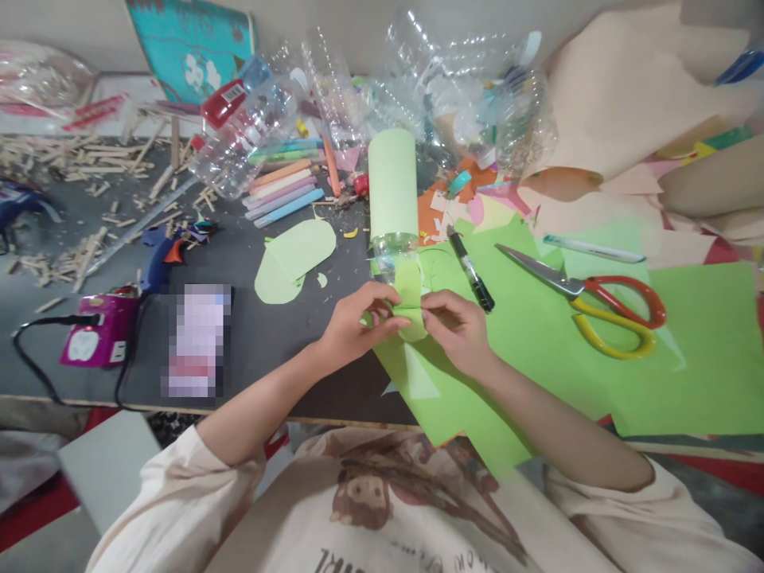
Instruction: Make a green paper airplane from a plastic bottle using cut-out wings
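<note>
Between my two hands is a small strip of light green paper, with a crease running across it. My left hand pinches the strip's left edge, thumb and fingers closed on it. On the opposite edge my right hand grips it the same way. Just beyond lies a clear plastic bottle wrapped in pale green paper. Right of my hands are a black marker and scissors with red and yellow handles, both on green paper sheets.
Pale green cutouts, a phone, a blue glue gun and a purple box with a cable lie to the left. Plastic bottles, colored sticks and wood scraps crowd the back. A pen lies at right.
</note>
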`<state>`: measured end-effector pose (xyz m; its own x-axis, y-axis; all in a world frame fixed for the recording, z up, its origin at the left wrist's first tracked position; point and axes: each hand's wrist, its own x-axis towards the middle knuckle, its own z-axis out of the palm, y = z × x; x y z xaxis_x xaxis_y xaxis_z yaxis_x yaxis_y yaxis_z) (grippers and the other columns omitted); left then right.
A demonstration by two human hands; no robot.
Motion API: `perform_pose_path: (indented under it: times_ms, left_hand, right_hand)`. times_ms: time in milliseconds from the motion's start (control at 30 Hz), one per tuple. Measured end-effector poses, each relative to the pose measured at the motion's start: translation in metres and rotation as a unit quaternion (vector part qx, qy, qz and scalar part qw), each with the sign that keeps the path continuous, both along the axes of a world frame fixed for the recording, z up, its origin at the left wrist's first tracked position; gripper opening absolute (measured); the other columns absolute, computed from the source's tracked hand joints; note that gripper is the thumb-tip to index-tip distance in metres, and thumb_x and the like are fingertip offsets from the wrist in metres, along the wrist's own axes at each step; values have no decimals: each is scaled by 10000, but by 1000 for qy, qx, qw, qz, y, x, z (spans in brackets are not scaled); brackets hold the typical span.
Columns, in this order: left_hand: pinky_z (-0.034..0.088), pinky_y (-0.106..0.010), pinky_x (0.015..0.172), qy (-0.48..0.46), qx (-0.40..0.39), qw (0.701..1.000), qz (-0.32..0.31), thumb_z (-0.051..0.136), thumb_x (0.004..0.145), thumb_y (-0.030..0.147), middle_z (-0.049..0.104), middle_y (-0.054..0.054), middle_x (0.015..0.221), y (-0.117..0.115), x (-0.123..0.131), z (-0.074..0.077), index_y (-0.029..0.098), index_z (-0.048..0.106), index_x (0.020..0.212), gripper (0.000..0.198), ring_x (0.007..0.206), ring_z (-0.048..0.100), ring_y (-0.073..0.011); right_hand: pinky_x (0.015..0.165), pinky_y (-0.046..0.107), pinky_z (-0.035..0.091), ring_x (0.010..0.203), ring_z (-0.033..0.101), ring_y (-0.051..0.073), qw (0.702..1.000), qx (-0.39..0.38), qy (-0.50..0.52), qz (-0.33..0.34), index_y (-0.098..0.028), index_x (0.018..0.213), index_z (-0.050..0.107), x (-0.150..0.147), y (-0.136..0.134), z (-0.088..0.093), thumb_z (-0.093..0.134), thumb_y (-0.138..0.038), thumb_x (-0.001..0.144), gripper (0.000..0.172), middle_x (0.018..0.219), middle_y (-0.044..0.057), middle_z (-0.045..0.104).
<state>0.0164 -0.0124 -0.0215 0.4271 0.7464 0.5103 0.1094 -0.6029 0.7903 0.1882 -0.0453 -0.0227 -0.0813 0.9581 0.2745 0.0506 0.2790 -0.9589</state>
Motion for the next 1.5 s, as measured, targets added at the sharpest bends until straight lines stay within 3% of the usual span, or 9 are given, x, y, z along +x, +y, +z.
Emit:
perform_pose_path:
  times_ms: [167,400,667,833,1133,1500]
  left_hand:
    - [473,-124,511,-1,-14,1000,3,615,873,326,613,22,713,-1,0,2,180,564,890,155,553,589,-47]
    - [462,-148,477,8,-101,995,19,640,845,351,635,14,697,-1,1,3,174,596,843,182,532,599,-63]
    - [430,-170,452,13,-191,981,36,656,814,431,582,39,592,-2,3,2,179,601,811,258,484,561,-68]
    - [423,-178,456,11,-227,973,31,667,808,418,566,44,577,-2,3,2,183,595,824,246,484,555,-75]
    - [418,-171,453,4,-209,978,1,643,835,407,542,48,571,-1,0,2,181,598,886,235,468,547,-73]
    - [462,-169,466,4,-220,975,27,639,832,421,612,14,669,-3,2,2,176,625,847,246,493,578,-69]
  right_hand:
    - [520,228,484,573,595,110,1000,-21,4,-5,-222,751,639,0,1,1,622,-219,822,73,660,-21,650]
    - [507,242,464,566,563,111,999,-54,3,7,-215,804,615,1,2,3,588,-350,864,150,684,-18,613]
    - [561,242,513,634,602,113,997,-72,13,-9,-232,887,548,-3,1,1,656,-331,820,161,741,-22,609]
    - [609,244,541,668,623,108,999,-29,-8,-20,-243,902,578,-3,1,1,642,-259,833,96,813,-12,633]
    - [602,262,548,649,616,119,998,-47,-23,-36,-229,838,583,-3,2,4,640,-283,824,81,758,-6,636]
    - [609,271,548,654,622,126,998,-51,-11,-37,-230,826,593,-3,2,4,637,-253,815,51,750,-9,643]
